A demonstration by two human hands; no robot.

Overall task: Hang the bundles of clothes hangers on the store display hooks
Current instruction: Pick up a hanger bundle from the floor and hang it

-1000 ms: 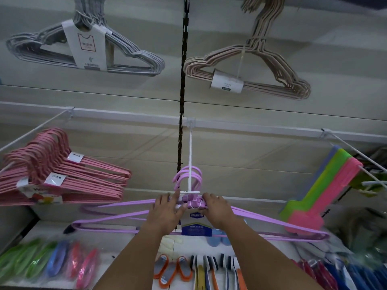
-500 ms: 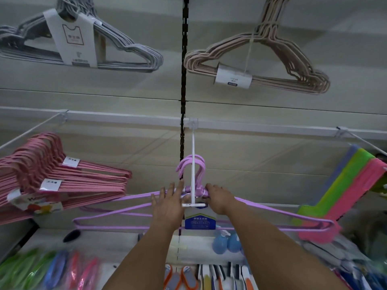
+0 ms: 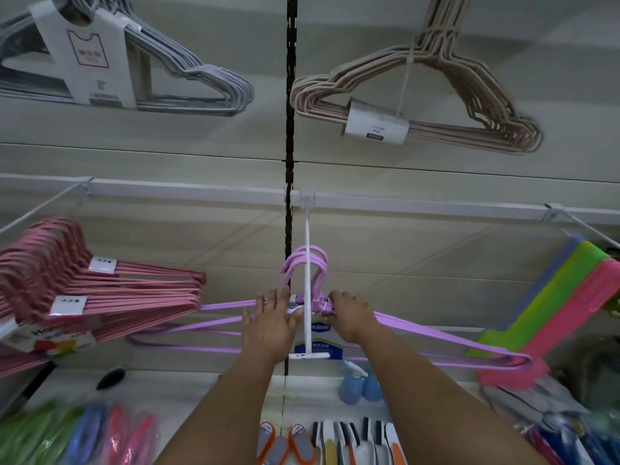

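A bundle of purple hangers (image 3: pixel 432 330) hangs with its hooks looped over the white display hook (image 3: pixel 307 273) in the middle of the wall rail. My left hand (image 3: pixel 271 325) presses flat against the bundle's neck from the left, fingers spread. My right hand (image 3: pixel 350 313) grips the neck on the right side of the hook. A blue label hangs below the bundle, partly hidden behind the hook's front bar.
Pink hanger bundles (image 3: pixel 100 297) hang on the hook to the left. Grey hangers (image 3: pixel 188 82) and beige hangers (image 3: pixel 446 105) hang on the upper row. Green and pink flat items (image 3: pixel 570 307) hang at right. Brushes and small goods (image 3: pixel 335 441) lie on the shelf below.
The purple bundle has slid farther back along the white hook, away from its front bar. Both hands moved with it toward the wall.
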